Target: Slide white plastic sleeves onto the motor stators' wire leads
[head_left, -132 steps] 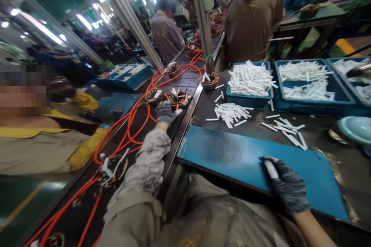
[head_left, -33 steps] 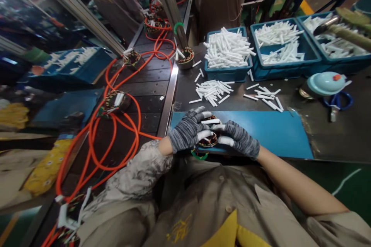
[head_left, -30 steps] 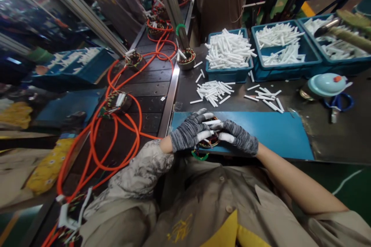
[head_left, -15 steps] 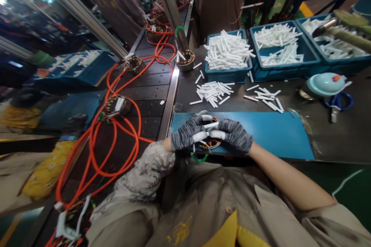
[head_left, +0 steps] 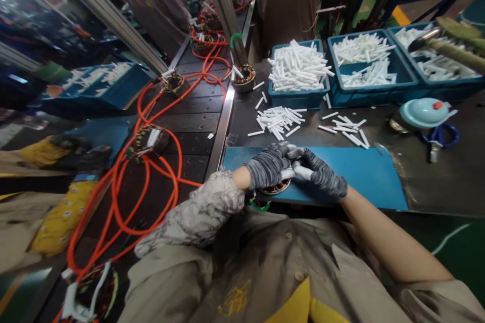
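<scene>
In the head view, a round wire-wound motor stator [head_left: 278,187] lies at the near edge of the blue mat [head_left: 364,176], mostly covered by my hands. My left hand [head_left: 270,166], in a grey glove with white fingertips, is closed over the stator's upper left side. From the right, my right hand [head_left: 322,172], gloved alike, pinches close against the left fingertips. Whatever lies between the fingers of both hands is hidden. A green loop [head_left: 259,205] hangs below the stator at the mat's edge. Loose white tubes [head_left: 280,121] are heaped just beyond my hands.
Blue bins [head_left: 299,99] of white tubes line the back. A light-blue lidded container [head_left: 426,111] and blue-handled scissors [head_left: 435,143] sit right. Left, a conveyor [head_left: 195,123] carries stators [head_left: 153,141] and an orange hose [head_left: 180,161]. A co-worker's yellow sleeve [head_left: 64,217] is far left.
Both my hands have shifted right over the stator, and the white tube seen between them is now hidden. At far left, a co-worker's gloved hand and sleeve have moved.
</scene>
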`<state>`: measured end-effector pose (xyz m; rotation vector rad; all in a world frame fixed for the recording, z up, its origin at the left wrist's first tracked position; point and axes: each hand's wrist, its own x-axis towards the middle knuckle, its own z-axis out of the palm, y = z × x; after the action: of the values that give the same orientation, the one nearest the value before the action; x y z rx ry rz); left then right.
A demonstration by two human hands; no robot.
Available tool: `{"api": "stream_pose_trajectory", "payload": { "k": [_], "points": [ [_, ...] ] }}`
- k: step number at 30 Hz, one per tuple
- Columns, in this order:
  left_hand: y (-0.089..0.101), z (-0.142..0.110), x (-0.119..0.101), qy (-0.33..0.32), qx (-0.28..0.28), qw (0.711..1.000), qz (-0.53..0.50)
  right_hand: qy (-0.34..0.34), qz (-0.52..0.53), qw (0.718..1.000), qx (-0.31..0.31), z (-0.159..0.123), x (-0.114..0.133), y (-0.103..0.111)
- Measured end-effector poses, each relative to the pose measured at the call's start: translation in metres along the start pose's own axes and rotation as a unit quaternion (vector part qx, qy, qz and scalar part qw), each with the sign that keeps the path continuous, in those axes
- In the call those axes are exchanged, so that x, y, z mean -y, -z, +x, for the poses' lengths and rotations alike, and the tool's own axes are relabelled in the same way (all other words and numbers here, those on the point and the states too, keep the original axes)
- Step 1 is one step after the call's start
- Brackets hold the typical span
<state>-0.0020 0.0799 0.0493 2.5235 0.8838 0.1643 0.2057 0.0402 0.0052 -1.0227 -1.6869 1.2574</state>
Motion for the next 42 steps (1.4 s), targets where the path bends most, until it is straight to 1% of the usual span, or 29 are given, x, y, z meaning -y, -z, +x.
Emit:
{"api": "stream_pose_trajectory", "payload": {
  "k": [1, 2, 3, 4, 5, 6, 7, 8, 9, 10, 12, 13, 14, 15, 16, 18, 20, 23, 26, 31, 35, 38, 39, 40, 42],
  "points": [
    [-0.002, 0.005, 0.0, 0.009, -0.011, 1.0, -0.022, -0.002, -0.046, 0.999, -0.016, 0.003, -0.003, 0.009],
    [-0.003, 0.009, 0.0, 0.027, -0.027, 0.998, -0.043, -0.006, -0.105, 0.993, -0.045, 0.007, -0.007, 0.02],
    [-0.002, 0.012, 0.0, 0.055, -0.054, 0.995, -0.061, -0.009, -0.181, 0.979, -0.09, 0.013, -0.011, 0.032],
    [0.0, 0.013, 0.0, 0.091, -0.096, 0.989, -0.071, -0.015, -0.237, 0.962, -0.133, 0.02, -0.016, 0.045],
    [0.003, 0.013, 0.0, 0.125, -0.146, 0.979, -0.071, -0.021, -0.266, 0.95, -0.162, 0.028, -0.021, 0.058],
    [0.007, 0.01, -0.001, 0.154, -0.198, 0.966, -0.061, -0.029, -0.31, 0.931, -0.189, 0.036, -0.026, 0.071],
    [0.011, 0.006, 0.0, 0.178, -0.244, 0.952, -0.044, -0.041, -0.385, 0.899, -0.204, 0.044, -0.031, 0.082],
    [0.015, -0.001, 0.001, 0.198, -0.278, 0.94, -0.025, -0.045, -0.411, 0.887, -0.206, 0.051, -0.035, 0.091],
    [0.019, -0.011, 0.003, 0.217, -0.297, 0.93, -0.008, -0.048, -0.439, 0.874, -0.203, 0.057, -0.038, 0.098],
    [0.022, -0.023, 0.005, 0.234, -0.297, 0.926, 0.003, -0.047, -0.454, 0.868, -0.195, 0.061, -0.04, 0.102],
    [0.022, -0.051, 0.012, 0.249, -0.264, 0.932, -0.021, -0.032, -0.451, 0.873, -0.181, 0.061, -0.037, 0.099],
    [0.019, -0.065, 0.016, 0.236, -0.235, 0.941, -0.055, -0.021, -0.431, 0.884, -0.181, 0.058, -0.031, 0.093],
    [0.015, -0.079, 0.019, 0.208, -0.208, 0.951, -0.097, -0.007, -0.401, 0.898, -0.178, 0.053, -0.024, 0.084],
    [0.01, -0.092, 0.022, 0.174, -0.191, 0.956, -0.137, 0.009, -0.354, 0.919, -0.176, 0.046, -0.014, 0.073],
    [0.005, -0.102, 0.024, 0.14, -0.188, 0.958, -0.167, 0.022, -0.288, 0.942, -0.172, 0.038, -0.002, 0.06],
    [-0.006, -0.115, 0.025, 0.088, -0.219, 0.955, -0.178, 0.047, -0.253, 0.958, -0.125, 0.023, 0.024, 0.036],
    [-0.013, -0.118, 0.023, 0.066, -0.256, 0.952, -0.154, 0.075, -0.221, 0.968, -0.096, 0.013, 0.048, 0.018],
    [-0.014, -0.115, 0.019, 0.045, -0.266, 0.954, -0.128, 0.089, -0.204, 0.972, -0.069, 0.011, 0.069, 0.007],
    [-0.013, -0.113, 0.017, 0.035, -0.28, 0.953, -0.111, 0.108, -0.222, 0.967, -0.059, 0.014, 0.074, 0.008],
    [-0.015, -0.113, 0.013, 0.073, -0.28, 0.955, -0.062, 0.185, -0.285, 0.939, -0.053, 0.012, 0.078, 0.014],
    [-0.018, -0.111, 0.012, 0.057, -0.301, 0.951, -0.035, 0.184, -0.293, 0.938, -0.039, 0.009, 0.083, 0.018],
    [-0.018, -0.11, 0.01, 0.053, -0.304, 0.951, -0.032, 0.204, -0.296, 0.933, -0.002, 0.009, 0.08, 0.022],
    [-0.018, -0.11, 0.009, 0.057, -0.3, 0.952, -0.033, 0.226, -0.308, 0.924, 0.015, 0.009, 0.078, 0.022],
    [-0.018, -0.11, 0.008, 0.061, -0.294, 0.953, -0.036, 0.249, -0.332, 0.909, 0.033, 0.008, 0.076, 0.022],
    [-0.019, -0.109, 0.005, 0.059, -0.285, 0.955, -0.051, 0.271, -0.415, 0.866, 0.065, 0.009, 0.073, 0.021]
  ]
}}
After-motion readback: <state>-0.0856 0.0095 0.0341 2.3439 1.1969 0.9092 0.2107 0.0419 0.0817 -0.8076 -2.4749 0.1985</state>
